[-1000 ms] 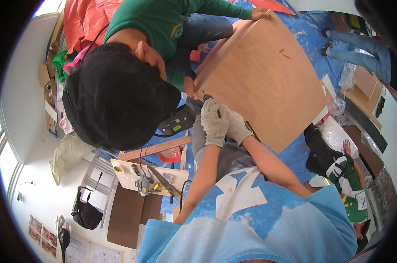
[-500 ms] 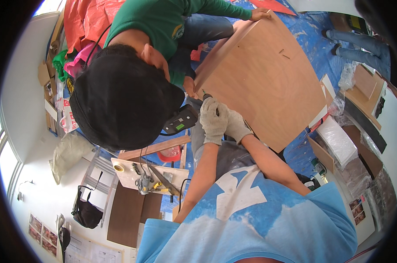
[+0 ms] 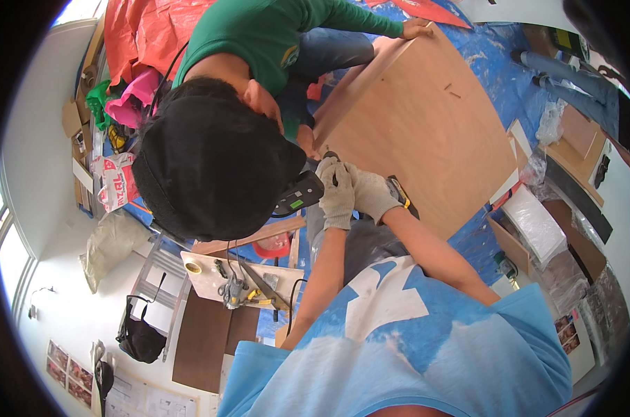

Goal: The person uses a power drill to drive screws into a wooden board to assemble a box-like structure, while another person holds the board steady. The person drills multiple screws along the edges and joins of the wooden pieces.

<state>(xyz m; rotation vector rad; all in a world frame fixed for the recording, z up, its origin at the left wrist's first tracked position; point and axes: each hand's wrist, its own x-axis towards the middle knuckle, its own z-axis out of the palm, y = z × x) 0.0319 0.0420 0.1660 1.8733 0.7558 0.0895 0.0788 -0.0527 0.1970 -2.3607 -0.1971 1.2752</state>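
Pale-gloved left hand (image 3: pixel 336 191), right hand (image 3: pixel 372 194) clasp likely drill (image 3: pixel 331 156) near wooden panel (image 3: pixel 419 132).

One left hand (image 3: pixel 336 194) and one right hand (image 3: pixel 370 193), both in off-white knitted gloves, are counted at one dark handheld drill (image 3: pixel 331 156). On one broad light-brown wooden panel (image 3: pixel 426 139), two small slim brown pieces (image 3: pixel 455 95) are counted. Farther off, two bare co-worker's hands (image 3: pixel 418 29) and one black fabric cap (image 3: pixel 217 160) are seen. At left, one yellow tape roll (image 3: pixel 192 272) and one black fabric bag (image 3: pixel 141 342) are found.
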